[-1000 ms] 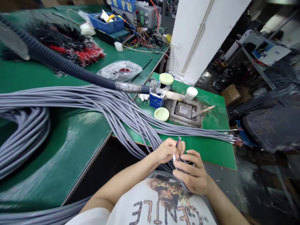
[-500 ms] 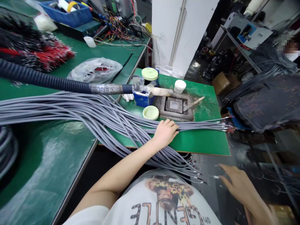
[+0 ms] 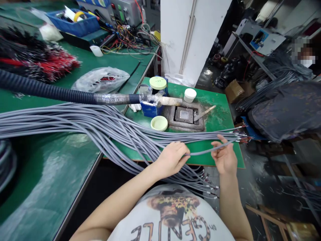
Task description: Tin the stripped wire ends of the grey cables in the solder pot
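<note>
The right hand (image 3: 225, 158) has come in over the green board (image 3: 220, 100), and one grey cable (image 3: 202, 153) is now between both hands. The left hand (image 3: 173, 158) pinches it, maybe to keep it straight. Right fingers are spread; I can't tell if they grip. Other cables (image 3: 140, 129) lie just behind. The board's near edge is close; its far right has room.

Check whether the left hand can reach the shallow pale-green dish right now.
Probably yes. The dish looks uncovered, just beyond the grey cable bundle, which the left hand could pass over. Its fingers seem closed on one cable, so it would likely need to release that first.
</note>
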The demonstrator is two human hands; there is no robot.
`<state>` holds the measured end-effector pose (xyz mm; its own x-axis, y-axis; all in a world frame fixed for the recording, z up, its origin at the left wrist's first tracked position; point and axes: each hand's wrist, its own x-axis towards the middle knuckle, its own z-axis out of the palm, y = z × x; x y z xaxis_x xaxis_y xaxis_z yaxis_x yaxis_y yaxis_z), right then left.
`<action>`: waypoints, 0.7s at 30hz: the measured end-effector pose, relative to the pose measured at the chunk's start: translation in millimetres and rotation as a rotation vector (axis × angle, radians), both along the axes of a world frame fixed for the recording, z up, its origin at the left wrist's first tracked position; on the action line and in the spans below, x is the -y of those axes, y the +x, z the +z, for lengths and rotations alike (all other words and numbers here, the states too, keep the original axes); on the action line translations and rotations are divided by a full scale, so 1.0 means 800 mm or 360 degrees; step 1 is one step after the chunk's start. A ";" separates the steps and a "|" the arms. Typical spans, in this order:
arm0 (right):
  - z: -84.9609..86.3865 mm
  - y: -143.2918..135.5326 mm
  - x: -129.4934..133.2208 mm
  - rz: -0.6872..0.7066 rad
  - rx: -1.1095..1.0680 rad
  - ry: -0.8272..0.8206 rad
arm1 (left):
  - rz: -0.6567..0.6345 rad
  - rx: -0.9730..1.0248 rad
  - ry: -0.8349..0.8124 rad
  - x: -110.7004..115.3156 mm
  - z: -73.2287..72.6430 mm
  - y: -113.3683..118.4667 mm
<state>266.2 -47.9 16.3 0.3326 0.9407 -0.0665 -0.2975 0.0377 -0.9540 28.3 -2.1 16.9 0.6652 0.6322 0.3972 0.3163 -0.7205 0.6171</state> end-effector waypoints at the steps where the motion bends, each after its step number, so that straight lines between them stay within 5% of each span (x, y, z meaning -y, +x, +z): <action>1: 0.010 0.005 0.000 -0.0174 0.0053 0.0115 | -0.0046 0.0015 -0.0094 0.007 0.000 -0.007; 4: 0.030 0.000 0.012 -0.0204 0.0495 0.0298 | -0.0116 0.0125 -0.0415 0.020 -0.006 -0.023; 9: 0.034 -0.054 0.033 0.1110 0.1520 -0.0127 | 0.0093 0.0855 -0.1117 0.018 -0.011 -0.031; 11: 0.033 -0.072 0.034 0.1374 0.1701 -0.0155 | 0.0217 0.1100 -0.1358 0.014 -0.012 -0.033; 16: 0.026 -0.081 0.029 0.1581 0.1604 -0.0166 | 0.0218 0.1299 -0.1717 0.015 -0.019 -0.026; 21: 0.014 -0.092 0.021 0.1091 0.1471 -0.0083 | -0.0001 0.1292 -0.1857 0.023 -0.027 -0.008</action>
